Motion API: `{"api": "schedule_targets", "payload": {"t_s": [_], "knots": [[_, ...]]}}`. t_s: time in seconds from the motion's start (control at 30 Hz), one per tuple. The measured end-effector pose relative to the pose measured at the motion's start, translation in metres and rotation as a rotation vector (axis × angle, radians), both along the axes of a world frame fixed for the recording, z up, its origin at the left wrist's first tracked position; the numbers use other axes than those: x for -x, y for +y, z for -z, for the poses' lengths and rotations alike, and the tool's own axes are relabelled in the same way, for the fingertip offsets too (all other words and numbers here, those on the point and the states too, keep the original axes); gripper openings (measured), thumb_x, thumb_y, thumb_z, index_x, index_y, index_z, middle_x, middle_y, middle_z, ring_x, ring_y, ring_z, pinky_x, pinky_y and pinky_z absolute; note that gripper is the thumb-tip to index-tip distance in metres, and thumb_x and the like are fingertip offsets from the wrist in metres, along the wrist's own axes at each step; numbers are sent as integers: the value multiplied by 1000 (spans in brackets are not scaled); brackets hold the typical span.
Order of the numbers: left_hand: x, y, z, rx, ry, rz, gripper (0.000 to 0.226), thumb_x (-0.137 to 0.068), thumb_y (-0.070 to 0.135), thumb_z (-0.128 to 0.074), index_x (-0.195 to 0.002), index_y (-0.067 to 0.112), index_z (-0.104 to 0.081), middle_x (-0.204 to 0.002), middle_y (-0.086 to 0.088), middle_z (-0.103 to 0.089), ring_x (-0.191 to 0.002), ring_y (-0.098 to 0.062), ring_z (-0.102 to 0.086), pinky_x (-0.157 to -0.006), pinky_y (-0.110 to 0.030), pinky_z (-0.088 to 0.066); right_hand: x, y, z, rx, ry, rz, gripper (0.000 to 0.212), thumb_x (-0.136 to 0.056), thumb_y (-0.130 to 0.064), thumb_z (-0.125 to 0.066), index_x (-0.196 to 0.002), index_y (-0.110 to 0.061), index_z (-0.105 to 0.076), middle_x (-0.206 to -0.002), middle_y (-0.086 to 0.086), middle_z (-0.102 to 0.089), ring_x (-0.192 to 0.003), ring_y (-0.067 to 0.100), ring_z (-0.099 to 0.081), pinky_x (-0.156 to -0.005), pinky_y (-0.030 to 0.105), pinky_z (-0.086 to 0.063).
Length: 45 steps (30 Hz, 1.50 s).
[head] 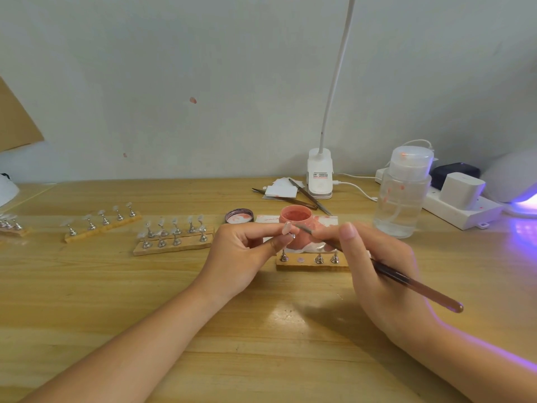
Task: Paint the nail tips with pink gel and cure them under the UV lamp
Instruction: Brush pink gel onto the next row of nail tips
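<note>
Left hand (247,251) pinches a light, slippery nail tip (286,228) by its metal stand; right hand (374,257) grips the thin brush (406,279) near its ferrule.

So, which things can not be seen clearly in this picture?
- UV lamp, head view: cut off by the right edge.
- Nail tip pinched by the left hand: too small to judge its coating.
- Brush tip: blurred; the right hand covers the shaft.
- Gel jar: lower part behind the fingers.
</note>
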<state>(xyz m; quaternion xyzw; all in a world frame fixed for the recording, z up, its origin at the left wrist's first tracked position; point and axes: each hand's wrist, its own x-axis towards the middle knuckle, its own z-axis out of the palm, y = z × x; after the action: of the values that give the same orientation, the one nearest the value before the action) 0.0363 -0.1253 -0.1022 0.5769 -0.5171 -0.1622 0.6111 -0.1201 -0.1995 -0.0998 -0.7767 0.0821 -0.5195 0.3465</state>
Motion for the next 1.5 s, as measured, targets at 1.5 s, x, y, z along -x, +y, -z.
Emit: {"api": "schedule_targets", "payload": {"t_s": [1.5], "knots": [[7,2,1,64,-431,-124,26,-79,1,-68,-88,25,-70,-81,11,-60,-57,-9,-40,-55,-11,-34,7,-12,7,265,13,108,51,-98,-33,-32,-72,-11,-70,-68,-16,-59,-66,1,-55,-67,26,-40]]}}
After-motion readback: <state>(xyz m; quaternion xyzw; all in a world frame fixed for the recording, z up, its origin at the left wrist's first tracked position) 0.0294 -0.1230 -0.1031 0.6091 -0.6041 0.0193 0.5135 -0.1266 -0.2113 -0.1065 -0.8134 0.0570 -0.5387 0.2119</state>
